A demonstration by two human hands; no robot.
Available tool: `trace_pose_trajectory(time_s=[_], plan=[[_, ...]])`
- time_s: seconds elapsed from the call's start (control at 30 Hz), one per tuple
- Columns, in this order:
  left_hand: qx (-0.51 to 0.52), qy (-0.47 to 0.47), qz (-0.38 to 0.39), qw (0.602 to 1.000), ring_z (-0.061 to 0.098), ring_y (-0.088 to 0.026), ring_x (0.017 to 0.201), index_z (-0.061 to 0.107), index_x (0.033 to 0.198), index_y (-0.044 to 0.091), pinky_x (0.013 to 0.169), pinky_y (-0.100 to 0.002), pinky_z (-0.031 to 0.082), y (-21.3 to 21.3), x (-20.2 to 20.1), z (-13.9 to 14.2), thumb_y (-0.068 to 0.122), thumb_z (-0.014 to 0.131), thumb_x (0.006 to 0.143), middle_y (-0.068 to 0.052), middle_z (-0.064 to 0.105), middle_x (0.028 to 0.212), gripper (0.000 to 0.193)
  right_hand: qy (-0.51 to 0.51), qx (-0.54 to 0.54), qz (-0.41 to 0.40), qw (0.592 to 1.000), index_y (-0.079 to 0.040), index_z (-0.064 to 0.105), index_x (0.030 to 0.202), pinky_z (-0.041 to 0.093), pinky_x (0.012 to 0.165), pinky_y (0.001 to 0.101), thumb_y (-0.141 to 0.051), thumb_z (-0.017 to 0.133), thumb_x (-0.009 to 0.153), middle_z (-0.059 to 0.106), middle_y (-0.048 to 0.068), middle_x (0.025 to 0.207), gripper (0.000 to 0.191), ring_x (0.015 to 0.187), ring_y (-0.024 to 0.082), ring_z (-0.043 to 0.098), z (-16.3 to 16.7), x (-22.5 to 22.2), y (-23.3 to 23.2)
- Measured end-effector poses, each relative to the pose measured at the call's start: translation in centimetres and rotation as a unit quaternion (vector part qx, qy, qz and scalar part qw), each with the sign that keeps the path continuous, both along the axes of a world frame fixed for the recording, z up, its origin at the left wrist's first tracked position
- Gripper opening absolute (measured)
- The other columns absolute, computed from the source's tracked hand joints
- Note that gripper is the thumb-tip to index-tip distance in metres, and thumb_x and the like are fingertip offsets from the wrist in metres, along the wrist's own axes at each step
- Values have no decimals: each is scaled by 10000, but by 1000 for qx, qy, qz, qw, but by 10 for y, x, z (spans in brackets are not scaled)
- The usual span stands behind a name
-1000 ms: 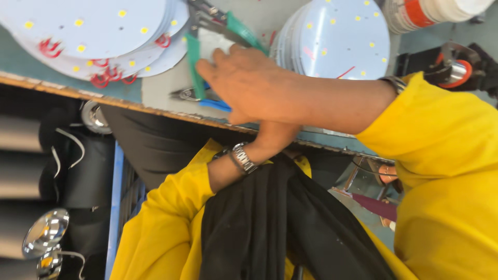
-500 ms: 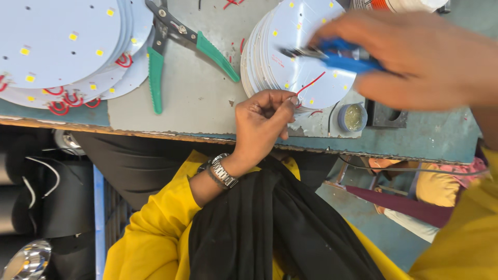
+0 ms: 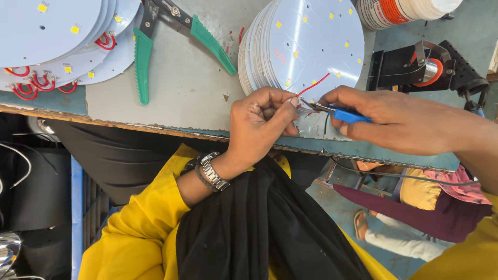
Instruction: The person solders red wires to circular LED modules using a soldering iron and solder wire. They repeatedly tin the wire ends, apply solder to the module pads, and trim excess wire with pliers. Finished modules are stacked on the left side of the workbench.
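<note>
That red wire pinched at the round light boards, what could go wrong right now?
1. The left hand pinches the red wire right where the blue-handled tool in the right hand meets it, so the tip could nick a fingertip.
2. A tug might strain the wire's joint on the stack of round boards.
3. The stack leans near the table edge and could slide.

Bare bench [image 3: 187, 78] between disc stacks [image 3: 306, 46], pliers [image 3: 171, 36] intruding

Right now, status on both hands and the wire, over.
Left hand pinching the red wire end at the stack of round LED boards. Right hand holds blue-handled tool, tip at the wire. Green-handled pliers lie apart, nothing in the way.
</note>
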State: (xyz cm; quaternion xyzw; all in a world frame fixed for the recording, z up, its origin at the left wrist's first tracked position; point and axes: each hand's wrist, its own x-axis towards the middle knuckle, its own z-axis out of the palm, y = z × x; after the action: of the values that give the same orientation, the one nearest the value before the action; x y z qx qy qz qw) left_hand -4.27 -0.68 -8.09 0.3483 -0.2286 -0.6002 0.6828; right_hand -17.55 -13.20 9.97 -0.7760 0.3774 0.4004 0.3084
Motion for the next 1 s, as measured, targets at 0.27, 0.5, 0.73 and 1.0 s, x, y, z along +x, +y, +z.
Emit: trace_pose_trajectory(time_s=[0.27, 0.5, 0.73, 1.0], plan=[[-10, -3, 4, 1000, 716, -87, 690, 694, 1065, -53, 618, -218, 588, -2, 0, 1, 73, 680, 999, -62, 717, 846, 143, -58, 28, -23, 998, -192, 428, 1505, 527, 807, 397, -293, 502, 917, 668, 37, 1029, 602, 926, 231, 636, -2, 1, -5], [-1, -13, 1, 1000, 711, -84, 689, 695, 1056, -57, 618, -223, 601, -3, 0, 1, 69, 674, 993, -63, 719, 855, 142, -14, 3, -21, 1000, -220, 426, 1532, 538, 822, 393, -283, 561, 898, 662, 53, 1045, 652, 949, 221, 652, -7, -3, -9], [-2, -7, -4, 1000, 708, -81, 692, 695, 1050, -60, 621, -228, 611, -3, 1, 3, 79, 669, 996, -60, 717, 861, 152, -50, 0, 8, 999, -200, 409, 1537, 521, 789, 407, -260, 540, 897, 646, 70, 1038, 656, 924, 242, 632, -7, 2, -9], [-5, -7, -3, 1000, 706, -78, 686, 691, 1047, -59, 616, -221, 604, -3, 1, 3, 84, 670, 1004, -57, 713, 855, 151, 49, -37, -23, 998, -220, 465, 1461, 514, 702, 424, -340, 580, 953, 639, 77, 858, 534, 783, 242, 632, -5, 15, -1]])
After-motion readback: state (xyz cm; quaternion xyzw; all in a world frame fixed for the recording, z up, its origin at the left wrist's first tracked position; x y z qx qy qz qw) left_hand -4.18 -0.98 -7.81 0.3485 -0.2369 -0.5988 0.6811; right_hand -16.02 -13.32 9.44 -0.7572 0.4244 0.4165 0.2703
